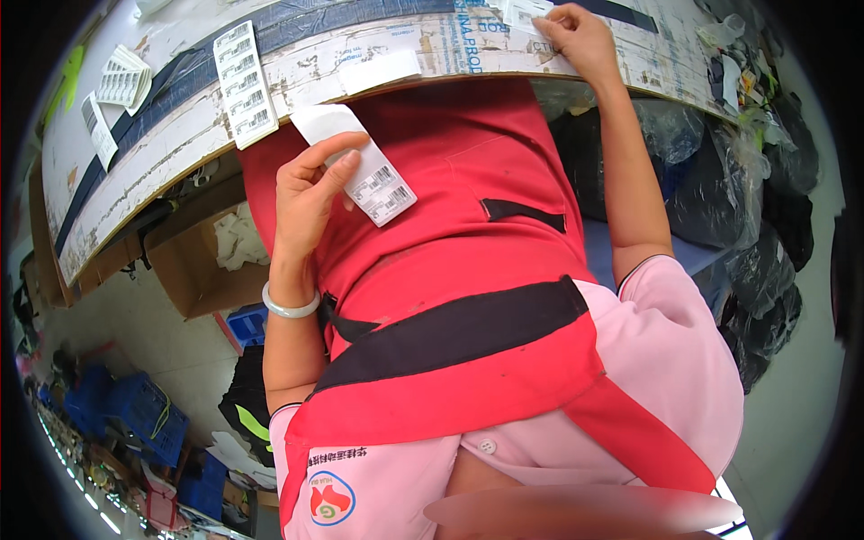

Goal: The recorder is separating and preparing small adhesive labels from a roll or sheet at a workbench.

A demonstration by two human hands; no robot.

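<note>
My left hand (pixel 306 189) pinches a strip of white barcode labels (pixel 382 191) between thumb and fingers, above the red apron and just off the table's near edge. The strip's upper part is blank white backing, and printed labels show at its lower end. At the far right of the table, my right hand (pixel 580 40) has its thumb and fingertips closed on the edge of a small white label (pixel 525 13) lying on the surface. A longer sheet of barcode labels (pixel 245 85) lies on the table beside my left hand, and a blank white strip (pixel 380 72) sits between my hands.
The worn table (pixel 171 175) carries dark tape bands. Fanned labels (pixel 124 79) and a single tag (pixel 98 130) lie at its left end. Below stand an open cardboard box (pixel 198 261) and blue crates (pixel 148 418). Black plastic bags (pixel 720 193) pile up at right.
</note>
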